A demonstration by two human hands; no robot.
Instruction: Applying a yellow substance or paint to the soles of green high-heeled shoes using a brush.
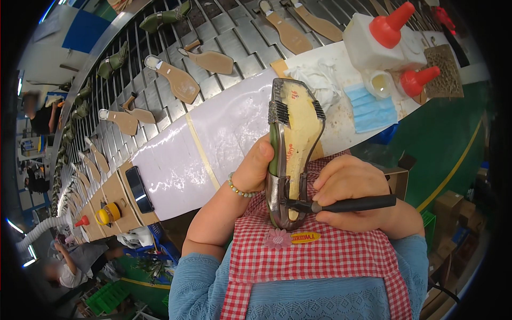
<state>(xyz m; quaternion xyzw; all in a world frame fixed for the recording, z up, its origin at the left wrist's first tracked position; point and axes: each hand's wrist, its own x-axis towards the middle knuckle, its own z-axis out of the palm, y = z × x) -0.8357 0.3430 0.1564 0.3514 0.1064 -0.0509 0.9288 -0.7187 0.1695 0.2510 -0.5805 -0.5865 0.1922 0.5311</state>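
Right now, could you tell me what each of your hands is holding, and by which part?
The left hand grips the sandal on its last at mid-length along its side; the right hand holds a black-handled tool by its handle.

Left hand (255, 169) clenched, thumb up; right hand (349, 188) fisted, knuckles up.

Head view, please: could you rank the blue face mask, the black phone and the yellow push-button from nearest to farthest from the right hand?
Measured from the right hand, which grips a black tool:
1. Blue face mask, up on the white bench behind that hand.
2. Black phone, lying across on the left, on the cardboard strip.
3. Yellow push-button, farther left past the phone.
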